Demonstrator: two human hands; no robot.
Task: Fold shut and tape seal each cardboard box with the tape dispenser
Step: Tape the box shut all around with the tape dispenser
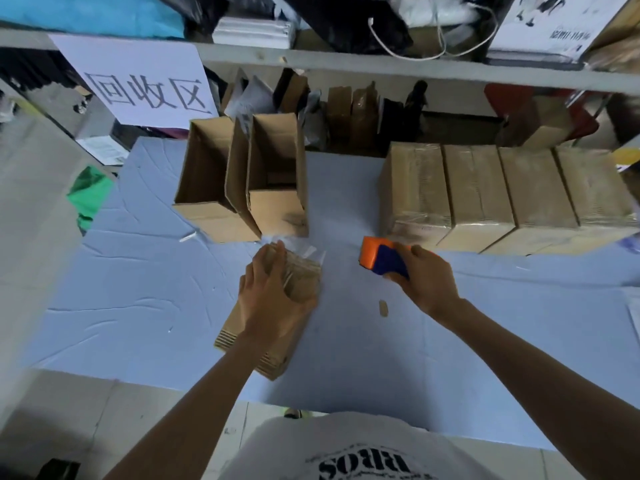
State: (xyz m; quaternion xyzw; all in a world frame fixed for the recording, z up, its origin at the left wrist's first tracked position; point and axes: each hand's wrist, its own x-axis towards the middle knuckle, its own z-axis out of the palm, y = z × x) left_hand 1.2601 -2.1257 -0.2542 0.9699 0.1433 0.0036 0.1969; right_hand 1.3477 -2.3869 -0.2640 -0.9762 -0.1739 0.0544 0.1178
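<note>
A closed cardboard box (304,277) lies on the blue table top (138,289) in front of me, with clear tape over its far end and a loose tape tail sticking out. My left hand (273,299) lies on top of this box, fingers curled over its far end. My right hand (424,275) grips the orange and blue tape dispenser (381,256) just to the right of the box, lifted off it. Two open boxes (242,181) stand upright behind. Several sealed boxes (502,195) sit in a row at the right.
A white sign with large characters (138,81) hangs from the shelf (381,67) at the back. Flat cardboard and bags stand under the shelf behind the boxes. A small cardboard scrap (383,308) lies on the table. A green bag (88,195) sits off the table's left edge.
</note>
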